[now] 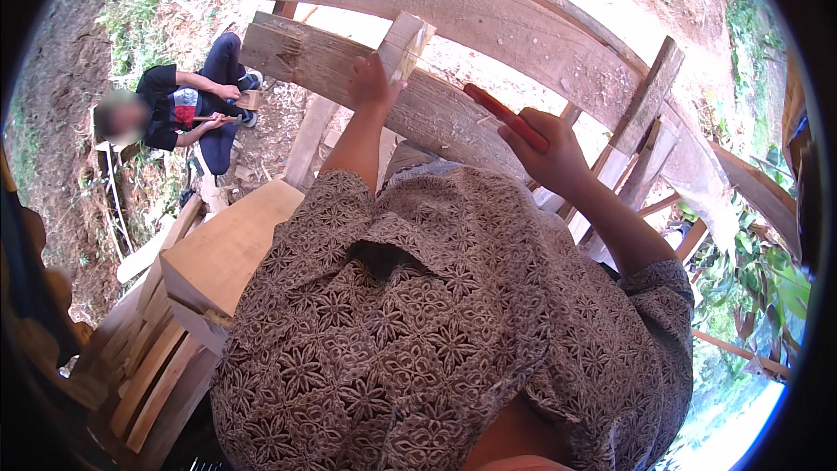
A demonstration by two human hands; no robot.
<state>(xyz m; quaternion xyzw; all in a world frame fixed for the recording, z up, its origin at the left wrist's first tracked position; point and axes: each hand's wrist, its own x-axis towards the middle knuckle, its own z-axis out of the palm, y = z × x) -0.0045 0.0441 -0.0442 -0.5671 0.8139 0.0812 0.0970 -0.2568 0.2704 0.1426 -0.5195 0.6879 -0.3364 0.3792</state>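
My left hand (370, 85) grips a short, pale block of wood (406, 40). The block stands against the upper edge of a weathered plank (318, 61) of the bench. In my right hand (556, 155) is a red-handled tool (506, 115), its far end pointing toward the block. Its kind cannot be made out, and any blade is too thin or too bright to see clearly. The tool and the block are apart as far as the picture shows. My fingers are closed round both things.
Beyond the plank runs a wide board (488, 9) scattered with wood chips. Upright timbers (645, 96) rise at the right. Stacked boards (166, 366) and a large smooth wooden piece (231, 240) lie at my left. Further left, a seated person (187, 105) works on a small wooden piece.
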